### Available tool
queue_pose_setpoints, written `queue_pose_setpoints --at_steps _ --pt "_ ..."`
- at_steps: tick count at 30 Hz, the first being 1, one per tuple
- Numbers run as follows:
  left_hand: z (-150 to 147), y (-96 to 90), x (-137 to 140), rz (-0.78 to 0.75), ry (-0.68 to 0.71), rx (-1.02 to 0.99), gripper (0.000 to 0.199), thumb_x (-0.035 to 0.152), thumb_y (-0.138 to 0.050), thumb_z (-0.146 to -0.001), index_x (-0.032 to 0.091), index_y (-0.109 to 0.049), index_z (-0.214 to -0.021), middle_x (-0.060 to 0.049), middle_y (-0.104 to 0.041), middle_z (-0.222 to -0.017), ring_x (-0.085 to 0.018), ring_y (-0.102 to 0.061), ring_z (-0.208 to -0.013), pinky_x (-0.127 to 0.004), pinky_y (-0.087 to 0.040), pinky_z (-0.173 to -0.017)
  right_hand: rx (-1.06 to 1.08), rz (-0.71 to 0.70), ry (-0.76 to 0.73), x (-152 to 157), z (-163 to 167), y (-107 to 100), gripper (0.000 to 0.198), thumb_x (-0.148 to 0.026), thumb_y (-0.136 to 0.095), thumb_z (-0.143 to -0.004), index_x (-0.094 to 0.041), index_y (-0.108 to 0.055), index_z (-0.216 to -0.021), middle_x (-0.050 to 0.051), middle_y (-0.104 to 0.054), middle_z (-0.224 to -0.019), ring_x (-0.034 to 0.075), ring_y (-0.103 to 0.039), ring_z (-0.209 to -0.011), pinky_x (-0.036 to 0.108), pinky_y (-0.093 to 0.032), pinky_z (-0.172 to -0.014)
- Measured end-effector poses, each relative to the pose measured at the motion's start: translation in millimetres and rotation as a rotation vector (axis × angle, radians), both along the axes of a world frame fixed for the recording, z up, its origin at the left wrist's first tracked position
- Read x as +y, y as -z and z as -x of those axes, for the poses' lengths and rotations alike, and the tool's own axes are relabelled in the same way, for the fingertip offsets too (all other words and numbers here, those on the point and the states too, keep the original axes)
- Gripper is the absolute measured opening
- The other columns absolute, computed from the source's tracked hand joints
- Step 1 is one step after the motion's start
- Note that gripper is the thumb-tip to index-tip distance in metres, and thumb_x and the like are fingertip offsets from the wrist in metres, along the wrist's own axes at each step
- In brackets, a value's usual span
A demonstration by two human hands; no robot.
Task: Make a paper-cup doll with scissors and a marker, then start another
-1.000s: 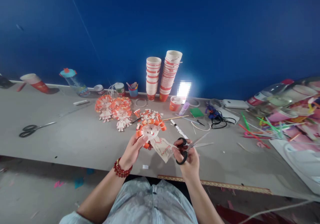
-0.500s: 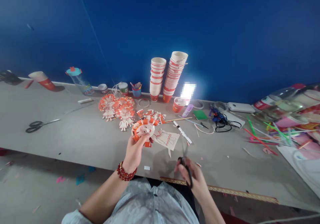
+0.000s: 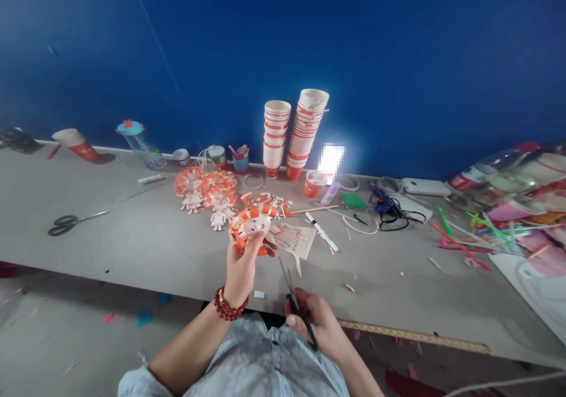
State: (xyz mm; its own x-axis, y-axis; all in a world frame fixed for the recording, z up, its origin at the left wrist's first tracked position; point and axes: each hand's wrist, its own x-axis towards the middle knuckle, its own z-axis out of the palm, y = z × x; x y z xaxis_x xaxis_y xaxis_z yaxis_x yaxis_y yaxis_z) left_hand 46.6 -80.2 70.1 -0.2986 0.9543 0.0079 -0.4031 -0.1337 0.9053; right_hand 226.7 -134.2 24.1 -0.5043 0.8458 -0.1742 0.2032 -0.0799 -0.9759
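A paper doll (image 3: 289, 238) with a round smiling face, orange curled-strip hair and a drawn dress is pinched in my left hand (image 3: 244, 261), thumb on its face. The dress part still sits on a white piece of paper, with a thin strip hanging from its lower edge. My right hand (image 3: 316, 320) grips black-handled scissors (image 3: 288, 279), their blades slightly apart and pointing up just below the doll, not touching it. Several finished-looking paper dolls (image 3: 222, 207) with orange hair lie to the left, beside a pile of orange and white paper scraps (image 3: 267, 201).
Two tall stacks of paper cups (image 3: 305, 131) stand against the blue wall. A white marker (image 3: 322, 233) and a purple glue stick (image 3: 330, 194) lie right of the doll. Another pair of scissors (image 3: 73, 223) rests far left. Colourful straws and plastic bottles (image 3: 477, 170) crowd the right.
My right hand has moved left with the scissors, bringing the blades close beneath the doll. The doll has shifted slightly left and up in my left hand.
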Motion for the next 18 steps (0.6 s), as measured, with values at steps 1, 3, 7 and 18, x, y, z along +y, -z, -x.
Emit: queue_pose_setpoints --at_steps 1,3,7,18 --pt "-1 0.3 -1 -0.002 -0.011 0.06 0.016 0.03 -0.067 -0.082 0.014 -0.07 -0.086 -0.006 -0.072 -0.078 -0.018 -0.068 -0.07 -0.026 -0.056 -0.061 0.005 -0.005 -0.001 1 4 -3 0.058 -0.073 -0.058 -0.076 -0.014 -0.058 -0.075 0.0 -0.052 -0.063 0.013 -0.045 -0.056 0.023 -0.028 -0.049" --pt "-3 0.0 -4 0.0 -0.053 0.186 0.018 0.031 -0.067 -0.082 0.015 -0.071 -0.09 -0.007 -0.073 -0.085 -0.018 -0.068 -0.077 -0.027 -0.056 -0.068 0.032 0.002 0.007 4 12 -8 0.061 -0.075 -0.054 -0.077 -0.014 -0.058 -0.075 0.001 -0.055 -0.062 0.013 -0.048 -0.056 0.023 -0.029 -0.05" --pt "-1 -1.6 -6 0.012 -0.085 0.3 0.021 0.033 -0.068 -0.082 0.015 -0.071 -0.092 -0.006 -0.073 -0.088 -0.018 -0.067 -0.081 -0.025 -0.055 -0.071 0.052 0.053 0.046 11 20 -13 0.062 -0.077 -0.056 -0.075 -0.015 -0.056 -0.073 0.002 -0.059 -0.06 0.015 -0.052 -0.055 0.023 -0.03 -0.049" --pt "-1 5.4 -9 0.049 -0.032 0.337 0.02 0.035 -0.068 -0.081 0.016 -0.072 -0.087 -0.004 -0.071 -0.078 -0.016 -0.065 -0.067 -0.023 -0.054 -0.062 0.071 0.12 0.108 19 23 -15 0.058 -0.074 -0.063 -0.071 -0.017 -0.052 -0.069 0.0 -0.057 -0.053 0.015 -0.055 -0.049 0.023 -0.036 -0.048"
